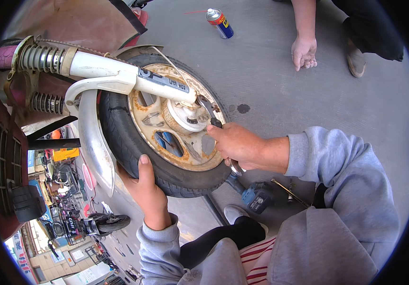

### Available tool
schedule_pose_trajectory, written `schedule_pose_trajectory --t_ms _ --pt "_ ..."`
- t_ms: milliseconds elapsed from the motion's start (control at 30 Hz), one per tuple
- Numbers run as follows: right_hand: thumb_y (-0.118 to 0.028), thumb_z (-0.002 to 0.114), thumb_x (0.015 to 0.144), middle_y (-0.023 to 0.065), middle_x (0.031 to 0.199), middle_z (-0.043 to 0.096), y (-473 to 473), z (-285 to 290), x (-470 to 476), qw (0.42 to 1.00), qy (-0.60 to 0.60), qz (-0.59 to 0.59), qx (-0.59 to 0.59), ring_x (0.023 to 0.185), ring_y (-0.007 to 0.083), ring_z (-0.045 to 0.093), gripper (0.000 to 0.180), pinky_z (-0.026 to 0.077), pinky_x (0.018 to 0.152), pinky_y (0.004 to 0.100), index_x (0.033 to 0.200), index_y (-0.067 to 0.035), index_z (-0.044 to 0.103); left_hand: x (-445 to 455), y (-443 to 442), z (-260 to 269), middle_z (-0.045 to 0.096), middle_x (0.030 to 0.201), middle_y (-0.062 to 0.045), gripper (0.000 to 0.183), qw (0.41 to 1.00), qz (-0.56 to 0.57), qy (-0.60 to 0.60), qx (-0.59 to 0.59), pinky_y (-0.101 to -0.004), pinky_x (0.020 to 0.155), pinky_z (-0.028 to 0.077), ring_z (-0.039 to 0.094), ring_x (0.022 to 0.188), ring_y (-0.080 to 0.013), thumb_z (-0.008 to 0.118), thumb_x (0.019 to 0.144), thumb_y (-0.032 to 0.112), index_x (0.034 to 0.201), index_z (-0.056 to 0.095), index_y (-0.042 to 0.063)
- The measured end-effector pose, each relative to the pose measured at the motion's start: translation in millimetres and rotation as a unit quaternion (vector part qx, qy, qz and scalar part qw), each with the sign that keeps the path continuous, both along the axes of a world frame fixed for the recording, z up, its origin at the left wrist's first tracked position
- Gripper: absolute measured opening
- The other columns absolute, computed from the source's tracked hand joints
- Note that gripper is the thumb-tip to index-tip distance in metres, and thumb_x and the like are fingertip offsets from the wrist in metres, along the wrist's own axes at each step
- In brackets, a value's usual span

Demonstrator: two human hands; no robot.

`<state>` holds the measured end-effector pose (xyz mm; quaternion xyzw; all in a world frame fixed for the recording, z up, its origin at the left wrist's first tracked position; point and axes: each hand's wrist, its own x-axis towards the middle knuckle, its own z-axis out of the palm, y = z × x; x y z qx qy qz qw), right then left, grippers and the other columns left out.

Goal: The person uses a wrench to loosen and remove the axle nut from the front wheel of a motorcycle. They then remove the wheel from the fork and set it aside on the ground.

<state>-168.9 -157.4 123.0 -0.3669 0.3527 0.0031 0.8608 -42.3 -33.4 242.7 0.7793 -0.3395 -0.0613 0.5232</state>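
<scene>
A front wheel with a black tyre (126,124) and a rusty cream rim (147,142) sits in a white front fork (101,69). My left hand (147,188) grips the tyre at its lower left side, thumb on the sidewall. In my right hand (241,146) is a wrench (206,103) with a dark grip section; its head meets the axle end at the bottom of the fork leg. A shiny metal end shows below my right fist. The hub (186,117) lies just left of the wrench.
A spray can (222,25) with a red straw stands on the grey floor. Another person's hand (304,53) and shoe (356,60) are at the upper right. A blue cordless power tool (256,197) and a metal rod (290,192) lie below the wheel. Parked two-wheelers (108,224) stand lower left.
</scene>
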Motion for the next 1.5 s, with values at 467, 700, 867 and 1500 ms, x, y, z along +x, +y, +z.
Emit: schedule_pose_trajectory --t_ms 467,700,867,1500 --pt "-0.045 0.039 0.102 0.0170 0.084 0.053 3 -23 -12 0.974 0.007 -0.071 -0.213 0.077 0.0257 0.051 0.049 0.040 0.071 0.0383 0.093 0.002 0.050 0 6 -5 0.046 0.138 -0.018 0.065 0.999 0.007 -0.044 0.009 -0.0346 0.108 0.033 0.046 0.123 -0.0251 0.062 0.091 0.021 0.141 0.032 -0.008" --pt "-0.045 0.040 0.101 0.0287 0.092 0.060 -12 -33 -17 0.956 -0.016 -0.107 -0.272 0.088 0.0374 0.059 0.056 0.045 0.082 0.0445 0.093 0.009 0.054 -1 32 7 0.024 0.152 -0.024 0.070 0.999 -0.049 -0.021 -0.013 -0.0441 0.116 0.016 0.027 0.140 -0.0346 0.047 0.097 0.032 0.149 0.016 -0.003" --pt "-0.047 0.041 0.100 0.0295 0.085 0.060 -30 -42 -16 0.945 0.002 -0.125 -0.303 0.084 0.0400 0.059 0.059 0.046 0.079 0.0449 0.089 0.009 0.055 -2 39 11 0.003 0.158 -0.025 0.096 0.942 -0.134 -0.236 0.196 -0.0423 0.118 0.004 0.004 0.147 -0.0333 0.062 0.087 0.035 0.151 0.002 -0.005" --pt "-0.054 0.044 0.098 0.0239 0.080 0.061 -65 -84 -9 0.831 -0.017 0.057 -0.553 0.077 0.0392 0.060 0.056 0.046 0.070 0.0481 0.092 0.001 0.054 -1 20 -9 0.013 0.156 -0.022 0.092 0.988 -0.016 -0.133 0.077 -0.0409 0.118 0.004 0.012 0.145 -0.0316 0.067 0.082 0.019 0.150 0.010 -0.004"
